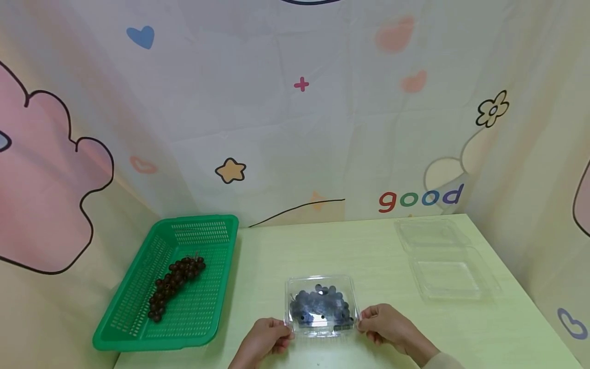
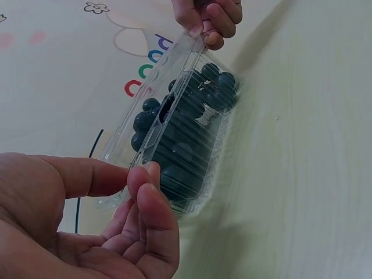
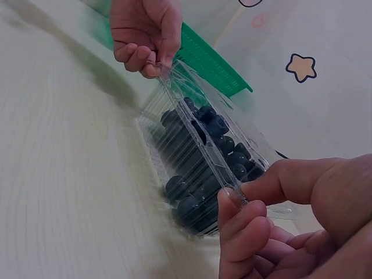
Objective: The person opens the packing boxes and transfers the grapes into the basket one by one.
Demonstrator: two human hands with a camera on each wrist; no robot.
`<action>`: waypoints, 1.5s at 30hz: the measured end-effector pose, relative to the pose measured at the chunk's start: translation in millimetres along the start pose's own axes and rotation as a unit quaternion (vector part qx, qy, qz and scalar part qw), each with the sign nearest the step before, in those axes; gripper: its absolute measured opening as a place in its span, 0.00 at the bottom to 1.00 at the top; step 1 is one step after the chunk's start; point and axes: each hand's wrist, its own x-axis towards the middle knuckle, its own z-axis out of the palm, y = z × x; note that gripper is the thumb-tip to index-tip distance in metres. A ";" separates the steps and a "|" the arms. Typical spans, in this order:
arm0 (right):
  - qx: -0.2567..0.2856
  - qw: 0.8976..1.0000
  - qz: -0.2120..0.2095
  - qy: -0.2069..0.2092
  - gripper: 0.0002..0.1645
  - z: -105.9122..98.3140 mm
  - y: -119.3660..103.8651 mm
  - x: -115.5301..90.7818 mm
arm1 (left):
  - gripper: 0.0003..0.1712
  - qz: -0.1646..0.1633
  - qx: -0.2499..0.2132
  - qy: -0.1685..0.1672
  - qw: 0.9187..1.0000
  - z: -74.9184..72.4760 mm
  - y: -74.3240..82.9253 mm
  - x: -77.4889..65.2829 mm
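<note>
A clear plastic clamshell box [image 1: 321,306] with dark grapes [image 2: 185,110] inside sits near the front of the table, its lid down over them. My left hand [image 1: 266,338] pinches the rim at the box's front left corner between thumb and fingers. On the opposite side, my right hand [image 1: 387,328] pinches the front right corner the same way. In the right wrist view, the thumb and forefinger of the right hand [image 3: 290,215] press the lid's edge and the box's rim together.
At the left stands a green plastic basket [image 1: 216,312] holding a bunch of dark red grapes [image 1: 175,287]. An opened, clear clamshell box [image 1: 444,277] lies at the right of the pale table [image 1: 369,251]. A printed curtain [image 1: 276,128] hangs behind and at both sides.
</note>
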 end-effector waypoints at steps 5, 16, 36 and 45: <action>0.002 1.000 0.004 -0.008 0.04 0.2 0.8 -3.4 | 0.05 0.009 -0.009 -0.009 1.000 0.8 -2.1 -2.5; 0.000 1.000 0.006 -0.013 0.04 1.3 2.3 -8.6 | 0.04 0.013 -0.017 -0.015 1.000 1.8 -4.3 -7.6; -0.079 0.995 -0.027 0.061 0.09 10.6 1.6 -12.8 | 0.04 0.010 -0.015 -0.015 1.000 1.0 -7.6 -3.4; -0.247 0.941 -0.120 0.196 0.19 24.9 -8.1 -15.8 | 0.03 0.013 -0.008 -0.017 1.000 0.8 -6.6 -3.6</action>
